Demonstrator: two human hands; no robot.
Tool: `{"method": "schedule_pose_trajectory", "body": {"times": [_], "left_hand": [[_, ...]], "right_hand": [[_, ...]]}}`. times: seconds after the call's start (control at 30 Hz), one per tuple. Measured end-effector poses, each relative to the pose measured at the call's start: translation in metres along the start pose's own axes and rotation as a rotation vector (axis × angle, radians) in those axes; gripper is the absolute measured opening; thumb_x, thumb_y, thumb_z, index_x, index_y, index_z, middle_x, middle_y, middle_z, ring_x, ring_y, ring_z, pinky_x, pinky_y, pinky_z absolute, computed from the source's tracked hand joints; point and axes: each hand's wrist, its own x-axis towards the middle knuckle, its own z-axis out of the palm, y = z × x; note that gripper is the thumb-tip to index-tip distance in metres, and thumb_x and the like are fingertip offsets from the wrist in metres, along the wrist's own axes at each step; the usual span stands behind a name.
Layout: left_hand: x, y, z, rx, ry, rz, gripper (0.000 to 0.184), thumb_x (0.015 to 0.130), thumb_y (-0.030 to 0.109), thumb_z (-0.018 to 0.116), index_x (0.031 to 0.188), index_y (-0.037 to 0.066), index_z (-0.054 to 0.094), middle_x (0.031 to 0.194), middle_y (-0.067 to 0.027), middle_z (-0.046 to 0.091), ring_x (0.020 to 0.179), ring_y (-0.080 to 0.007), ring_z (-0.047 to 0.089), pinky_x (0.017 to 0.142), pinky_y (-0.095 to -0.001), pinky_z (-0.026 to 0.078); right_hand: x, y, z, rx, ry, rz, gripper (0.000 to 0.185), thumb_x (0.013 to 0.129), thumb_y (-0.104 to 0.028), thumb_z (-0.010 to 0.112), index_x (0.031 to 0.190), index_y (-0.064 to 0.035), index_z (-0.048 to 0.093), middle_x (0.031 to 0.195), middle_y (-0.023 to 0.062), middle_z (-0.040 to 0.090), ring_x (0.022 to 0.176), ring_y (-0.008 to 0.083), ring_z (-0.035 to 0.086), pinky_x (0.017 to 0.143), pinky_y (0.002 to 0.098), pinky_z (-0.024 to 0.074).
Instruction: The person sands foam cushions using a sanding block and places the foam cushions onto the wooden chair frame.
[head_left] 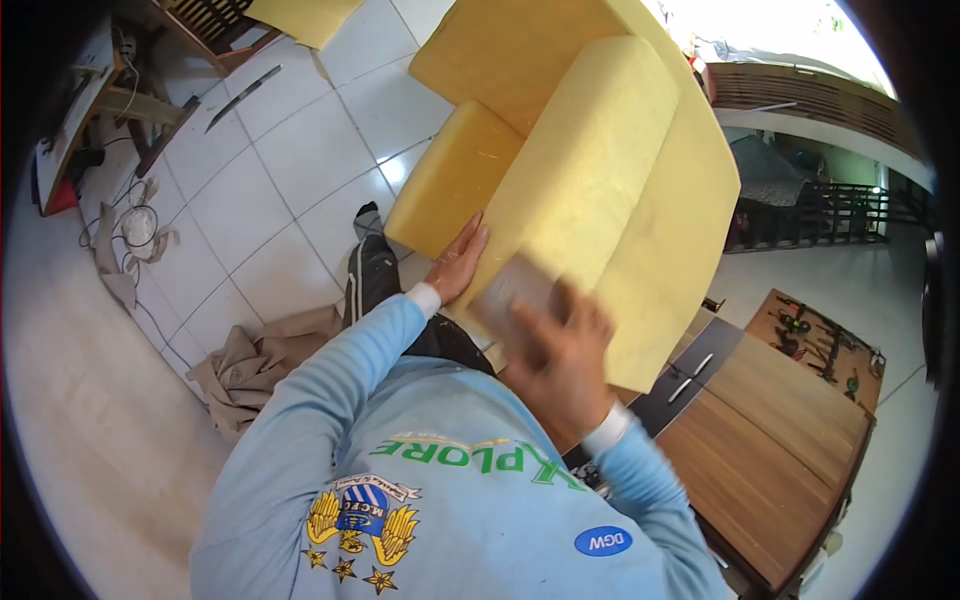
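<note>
A large yellow foam piece (600, 160), shaped like a seat with a rounded raised part, stands in front of me. My left hand (460, 262) lies against the near left side of the rounded part, fingers stretched out and holding nothing. In my right hand (570, 350), blurred by motion, is a flat grey-brown block (518, 298), pressed against the near end of the foam. Part of the block is hidden behind the fingers.
A wooden table (790, 420) with pens on its dark strip is at the lower right, beside a tool board (850, 350). Brown cloth (255, 370) and cables lie on the tiled floor at left. A metal strip (243, 97) lies farther off.
</note>
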Motion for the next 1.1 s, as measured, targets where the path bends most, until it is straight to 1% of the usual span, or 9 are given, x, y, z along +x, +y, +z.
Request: {"method": "schedule_pose_trajectory", "body": {"times": [0.13,0.33,0.4,0.5,0.6,0.77,0.87,1.07,1.1], "left_hand": [[-0.018,-0.004,-0.002,0.078,-0.045,0.047,0.086,0.115,0.062,0.033,0.171,-0.002,0.024,0.178,-0.0202,0.029,0.166,-0.0308,0.023,0.134,-0.0368,0.016],[-0.018,-0.012,0.001,0.013,-0.032,0.036,0.092,0.112,0.069,0.029,0.17,-0.001,0.029,0.179,-0.0179,0.026,0.167,-0.0295,0.021,0.135,-0.036,0.015],[-0.013,-0.025,-0.004,0.003,-0.041,0.024,0.092,0.111,0.071,0.029,0.17,0.0,0.031,0.179,-0.0171,0.027,0.167,-0.0299,0.022,0.135,-0.0359,0.015],[-0.009,-0.022,-0.004,-0.019,-0.056,-0.008,0.089,0.111,0.07,0.028,0.17,0.002,0.033,0.179,-0.0148,0.03,0.166,-0.0306,0.024,0.135,-0.036,0.018],[-0.014,-0.029,0.001,0.063,-0.05,0.029,0.088,0.112,0.069,0.026,0.17,0.003,0.033,0.179,-0.0137,0.029,0.166,-0.0298,0.024,0.135,-0.0365,0.017],[-0.016,-0.013,-0.009,0.065,-0.039,0.019,0.085,0.113,0.066,0.026,0.171,0.005,0.031,0.18,-0.0132,0.026,0.167,-0.029,0.021,0.136,-0.0375,0.015],[-0.01,-0.023,-0.008,0.052,-0.099,0.06,0.087,0.112,0.069,0.026,0.172,0.005,0.028,0.18,-0.014,0.026,0.167,-0.0296,0.021,0.136,-0.0375,0.014],[-0.018,-0.02,-0.002,0.069,-0.038,0.007,0.094,0.11,0.073,0.027,0.171,0.002,0.029,0.18,-0.0148,0.025,0.167,-0.0298,0.02,0.136,-0.0376,0.015],[-0.02,-0.015,-0.002,0.049,-0.03,-0.013,0.095,0.11,0.074,0.027,0.171,0.002,0.03,0.18,-0.0153,0.026,0.167,-0.0297,0.021,0.136,-0.0375,0.016]], "right_hand": [[0.098,0.073,0.015,-0.348,0.462,0.1,0.061,0.073,-0.032,0.091,0.132,-0.0251,0.075,0.149,0.0235,0.051,0.126,0.0468,0.05,0.105,0.0577,0.0388],[-0.073,-0.021,0.055,-0.153,0.259,0.027,0.072,0.065,-0.026,0.091,0.135,-0.024,0.075,0.158,0.0287,0.041,0.13,0.0523,0.044,0.114,0.0596,0.033],[-0.083,-0.017,0.042,-0.106,0.228,-0.072,0.068,0.067,-0.027,0.091,0.133,-0.0237,0.075,0.157,0.028,0.043,0.13,0.051,0.044,0.114,0.0587,0.0335],[-0.016,0.004,0.039,-0.171,0.493,-0.058,0.061,0.072,-0.029,0.089,0.131,-0.0246,0.076,0.15,0.0269,0.047,0.129,0.0478,0.046,0.112,0.0568,0.0345],[-0.022,-0.003,0.067,-0.182,0.42,0.022,0.063,0.07,-0.031,0.09,0.131,-0.025,0.076,0.15,0.0265,0.048,0.13,0.0482,0.048,0.111,0.0573,0.0367],[-0.091,-0.003,0.052,-0.001,0.246,-0.124,0.069,0.067,-0.035,0.091,0.133,-0.0226,0.076,0.146,0.0307,0.053,0.132,0.049,0.052,0.11,0.0578,0.0385],[-0.009,0.04,0.053,-0.178,0.586,-0.012,0.064,0.072,-0.034,0.091,0.133,-0.0227,0.076,0.145,0.0294,0.058,0.128,0.0485,0.056,0.11,0.0567,0.042],[-0.105,0.001,0.062,0.148,0.123,-0.154,0.071,0.067,-0.037,0.092,0.135,-0.0271,0.076,0.15,0.0305,0.052,0.134,0.0493,0.052,0.117,0.057,0.0377],[-0.084,0.019,0.061,0.215,0.285,-0.115,0.069,0.068,-0.037,0.092,0.135,-0.0266,0.076,0.15,0.0309,0.052,0.134,0.0498,0.052,0.116,0.057,0.0386]]}}
